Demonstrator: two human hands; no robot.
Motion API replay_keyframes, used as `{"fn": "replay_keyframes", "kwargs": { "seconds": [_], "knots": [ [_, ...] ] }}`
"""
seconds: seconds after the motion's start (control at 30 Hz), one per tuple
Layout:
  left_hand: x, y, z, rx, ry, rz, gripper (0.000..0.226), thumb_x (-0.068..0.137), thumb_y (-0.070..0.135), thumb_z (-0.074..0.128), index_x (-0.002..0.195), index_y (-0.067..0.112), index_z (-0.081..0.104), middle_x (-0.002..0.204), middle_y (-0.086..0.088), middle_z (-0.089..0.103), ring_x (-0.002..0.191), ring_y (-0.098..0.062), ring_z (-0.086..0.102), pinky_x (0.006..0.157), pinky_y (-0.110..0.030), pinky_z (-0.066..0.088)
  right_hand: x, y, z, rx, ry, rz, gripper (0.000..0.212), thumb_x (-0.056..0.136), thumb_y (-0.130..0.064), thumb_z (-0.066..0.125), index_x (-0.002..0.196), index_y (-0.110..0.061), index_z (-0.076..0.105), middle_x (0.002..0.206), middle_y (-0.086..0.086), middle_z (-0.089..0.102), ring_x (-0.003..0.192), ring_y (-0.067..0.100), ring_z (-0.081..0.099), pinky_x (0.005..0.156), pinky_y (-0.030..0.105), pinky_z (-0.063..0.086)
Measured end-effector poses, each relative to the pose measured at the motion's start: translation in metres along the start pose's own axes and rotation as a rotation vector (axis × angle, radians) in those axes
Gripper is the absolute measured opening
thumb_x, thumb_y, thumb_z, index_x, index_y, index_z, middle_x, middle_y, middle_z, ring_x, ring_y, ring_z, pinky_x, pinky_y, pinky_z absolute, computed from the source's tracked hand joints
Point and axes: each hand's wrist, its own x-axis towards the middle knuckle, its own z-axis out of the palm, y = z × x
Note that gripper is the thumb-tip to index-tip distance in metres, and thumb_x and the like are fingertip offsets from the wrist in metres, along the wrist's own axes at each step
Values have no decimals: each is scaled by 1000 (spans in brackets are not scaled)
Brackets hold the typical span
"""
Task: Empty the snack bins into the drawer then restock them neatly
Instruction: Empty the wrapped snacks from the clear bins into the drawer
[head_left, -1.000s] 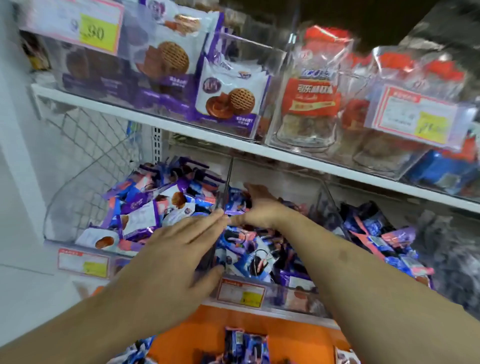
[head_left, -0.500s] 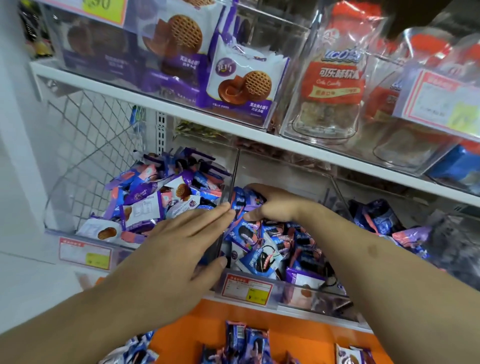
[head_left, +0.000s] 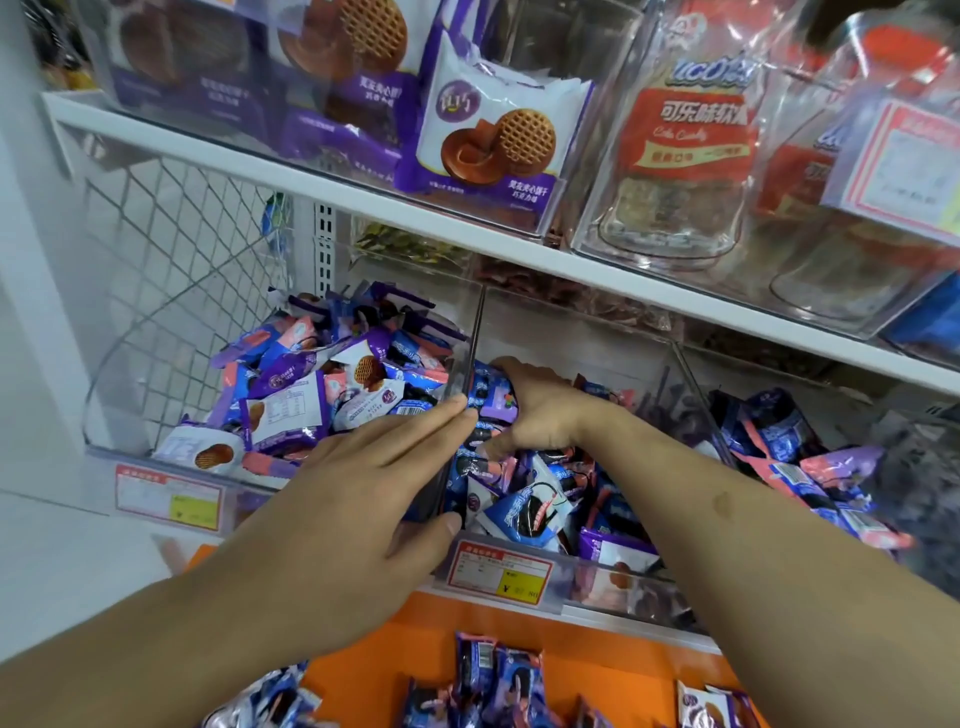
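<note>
Middle bin (head_left: 613, 577) half-emptied; right hand (head_left: 540, 415) grasping snack packets (head_left: 493, 397), left hand (head_left: 358, 499) flat on divider (head_left: 460, 410); drawer (head_left: 597, 670) sparsely filled, restocking ahead.

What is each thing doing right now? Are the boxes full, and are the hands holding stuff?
left hand: open, fingers straight against the clear divider
right hand: curled on a purple packet
left bin: heaped with packets
middle bin: partly filled
orange drawer: open, a few packets inside
</note>
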Motion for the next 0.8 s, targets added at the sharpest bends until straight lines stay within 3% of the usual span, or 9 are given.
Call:
{"fn": "replay_keyframes", "kwargs": {
  "seconds": [0.1,0.2,0.37,0.5,0.63,0.7,0.8],
  "knots": [
    [1,0,1,6,6,3,72,103,61,37,154,60,-14,155,47,-23,145,20,-19,117,-18,3,-5,-2,-2,-46,69,-19,115,42,-69,87,141,-27,45,119,-2,64,107,25,63,94,39,55],
    [1,-2,2,3,7,-1,74,97,64,33,155,61,-13,156,47,-22,146,19,-16,118,-22,6,-12,0,2,-1,126,-26,121,31,-75,78,137,-25,48,112,-3,65,101,23,65,90,38,58],
    [-1,-1,2,7,3,-15,75,103,59,42,154,61,-14,157,47,-21,148,16,-15,124,-29,5,-23,2,3,61,207,-50,121,49,-60,96,149,-20,41,131,2,57,119,24,56,98,37,53],
    [-1,0,1,13,-11,-25,78,103,57,42,153,61,-17,156,47,-23,148,15,-16,124,-30,5,-30,7,1,186,240,-42,115,50,-56,99,144,-25,43,133,-5,53,124,20,54,105,39,50],
    [-1,1,0,9,-20,-37,79,102,56,43,154,61,-16,156,46,-22,149,14,-14,122,-27,4,-36,10,-3,304,244,-37,115,57,-49,100,152,-26,39,145,-5,52,132,16,51,105,29,45],
    [-1,2,-1,12,-23,-36,79,102,56,43,154,60,-16,157,46,-21,150,14,-12,122,-28,5,-39,11,-7,336,271,-47,103,62,-44,99,149,-25,46,139,-7,57,127,13,56,99,22,43],
    [-1,3,-3,2,-47,-49,78,102,56,43,155,59,-14,157,46,-20,149,14,-13,122,-27,5,-44,12,-11,361,294,-59,74,68,-32,98,129,-26,57,114,-16,63,105,7,63,82,9,44]
  ]
}}
